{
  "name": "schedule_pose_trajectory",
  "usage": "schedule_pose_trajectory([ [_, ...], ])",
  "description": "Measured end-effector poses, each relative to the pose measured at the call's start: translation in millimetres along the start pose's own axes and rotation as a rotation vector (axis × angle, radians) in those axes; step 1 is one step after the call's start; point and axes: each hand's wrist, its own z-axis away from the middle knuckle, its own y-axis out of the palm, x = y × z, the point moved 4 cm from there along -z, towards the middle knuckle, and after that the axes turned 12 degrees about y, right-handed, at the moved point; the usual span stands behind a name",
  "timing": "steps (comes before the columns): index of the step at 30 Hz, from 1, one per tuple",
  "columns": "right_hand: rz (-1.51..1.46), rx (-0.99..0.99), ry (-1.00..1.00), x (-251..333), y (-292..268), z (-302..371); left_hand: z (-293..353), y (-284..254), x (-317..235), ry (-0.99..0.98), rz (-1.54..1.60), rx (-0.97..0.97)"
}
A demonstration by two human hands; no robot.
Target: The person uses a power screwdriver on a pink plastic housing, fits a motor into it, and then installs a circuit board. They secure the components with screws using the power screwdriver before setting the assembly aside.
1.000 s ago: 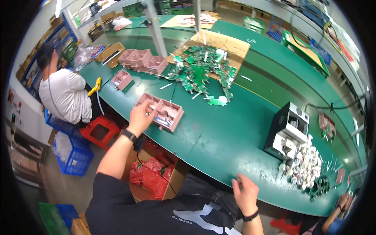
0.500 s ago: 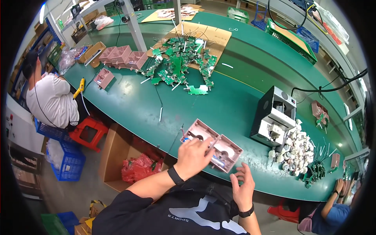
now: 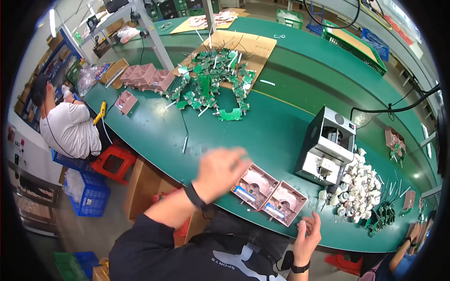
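Observation:
Two pinkish-brown plastic housings lie side by side at the table's near edge, the left housing (image 3: 255, 180) touching the right housing (image 3: 291, 199). Each has a blue cylindrical battery along its near side, the left battery (image 3: 244, 194) and the right battery (image 3: 274, 210). A short red wire sticks out near where the housings meet. My left hand (image 3: 221, 171) is above the table, just left of the left housing; motion smears its fingers, so anything in them is hidden. My right hand (image 3: 308, 233) is beside the right housing's near corner, fingers loosely bent and apart, holding nothing.
A heap of green circuit boards (image 3: 206, 79) covers cardboard farther back. A black-and-white machine (image 3: 326, 147) stands right, beside piled white parts (image 3: 358, 189). More housings (image 3: 145, 77) and a yellow tool (image 3: 100, 112) are at left. Co-workers sit at both ends.
My left hand has come off the housings and moved to their left. The housings now sit farther right and nearer, with both batteries uncovered. My right hand stays close to them.

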Motion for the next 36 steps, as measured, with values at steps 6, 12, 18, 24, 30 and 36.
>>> schedule_pose_trajectory([
  [6,-0.110,-0.061,0.107,-31,2,1,-34,-32,240,0.043,-0.620,0.019],
  [12,0.083,-0.361,-0.056,-35,13,0,-46,-25,299,0.008,-0.296,0.414],
  [18,0.113,-0.380,-0.027,-27,15,-3,-44,-26,296,-0.035,-0.312,0.421],
  [24,0.086,-0.320,-0.045,-32,15,-2,-64,-73,295,-0.618,0.419,0.061],
  [30,-0.093,-0.298,0.078,-29,1,10,-69,-79,232,-0.876,1.175,-0.042],
  [36,-0.133,0.043,-0.128,93,7,-2,-33,-29,106,-0.828,1.500,-0.068],
])
